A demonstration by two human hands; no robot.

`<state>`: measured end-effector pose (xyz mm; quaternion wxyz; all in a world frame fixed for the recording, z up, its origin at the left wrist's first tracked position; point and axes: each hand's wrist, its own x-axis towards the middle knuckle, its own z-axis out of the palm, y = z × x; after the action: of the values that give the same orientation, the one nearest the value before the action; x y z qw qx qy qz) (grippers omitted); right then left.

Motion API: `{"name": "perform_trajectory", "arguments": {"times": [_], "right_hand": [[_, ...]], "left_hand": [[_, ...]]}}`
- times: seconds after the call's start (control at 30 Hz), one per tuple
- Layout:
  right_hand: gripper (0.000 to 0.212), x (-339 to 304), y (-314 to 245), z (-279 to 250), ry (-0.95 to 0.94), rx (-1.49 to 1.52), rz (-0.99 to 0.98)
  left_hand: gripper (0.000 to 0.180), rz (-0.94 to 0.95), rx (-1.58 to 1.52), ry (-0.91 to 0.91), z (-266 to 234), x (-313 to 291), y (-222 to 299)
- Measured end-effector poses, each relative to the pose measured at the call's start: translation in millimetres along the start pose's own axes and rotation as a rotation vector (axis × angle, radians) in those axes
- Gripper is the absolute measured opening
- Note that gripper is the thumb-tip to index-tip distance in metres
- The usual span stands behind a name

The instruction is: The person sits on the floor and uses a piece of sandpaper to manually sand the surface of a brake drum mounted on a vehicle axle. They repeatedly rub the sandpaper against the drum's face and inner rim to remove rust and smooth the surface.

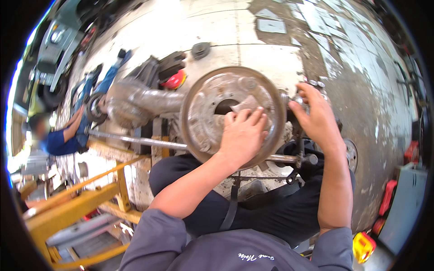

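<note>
Your left hand has its fingers bent over a pale cloth, holding it against the big round metal plate in front of you, just right of the central hole. The plate stands on edge at the right end of the rusty axle housing.

Keep the cloth flat beneath your fingertips and press evenly; one corner sticks up past them, so fold it under before it can catch on the hole's edge. Work outward from the hole toward the raised rim, following the curve, and turn to a clean face as it loads with grime.

Your right hand is beyond the plate's right edge, thumb and fingers apart; whether it touches the metal parts behind, you cannot tell from here. It would probably serve best bracing the rim. Press gently, too: a co-worker is at the axle's left end.
</note>
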<state>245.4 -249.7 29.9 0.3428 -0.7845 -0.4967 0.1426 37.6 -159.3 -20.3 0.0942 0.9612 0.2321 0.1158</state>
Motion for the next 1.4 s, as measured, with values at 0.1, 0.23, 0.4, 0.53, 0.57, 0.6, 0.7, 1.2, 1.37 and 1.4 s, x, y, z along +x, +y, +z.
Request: {"name": "perform_trajectory", "arguments": {"times": [0.1,0.23,0.4,0.53,0.57,0.6,0.7,1.2,1.37,1.4], "right_hand": [[0.046,-2,0,4,-0.035,-0.024,0.002],[0.044,-7,-9,3,-0.107,-0.023,0.023],[0.037,-19,-10,15,-0.29,-0.05,-0.128],[0.045,-32,-14,33,-0.452,-0.069,-0.345],[0.046,-35,-17,34,-0.452,-0.131,-0.373],[0.047,-39,-18,35,-0.45,-0.197,-0.395],[0.044,-43,-18,39,-0.442,-0.243,-0.4],[0.022,-13,38,-7,-0.129,0.514,-0.076],[0.034,-3,72,-22,0.035,0.888,-0.02],[0.035,-4,67,-25,0.045,0.865,-0.017]], "left_hand": [[0.031,0.014,-0.04,-0.01,0,-7,1],[0.023,0.11,-0.111,-0.042,-3,-9,0],[0.025,0.078,-0.32,-0.108,-24,-13,-22],[0.033,0.085,-0.205,0.021,-73,-7,-62],[0.035,0.065,-0.142,0.068,-92,-8,-74],[0.038,-0.026,-0.184,0.063,-111,-11,-82],[0.038,-0.214,-0.196,0.115,-155,-41,-117],[0.061,-1.053,-0.365,0.088,109,-281,-198],[0.075,-1.327,-0.251,-0.2,172,-247,-236],[0.08,-1.325,-0.184,-0.323,169,-229,-240]]}}
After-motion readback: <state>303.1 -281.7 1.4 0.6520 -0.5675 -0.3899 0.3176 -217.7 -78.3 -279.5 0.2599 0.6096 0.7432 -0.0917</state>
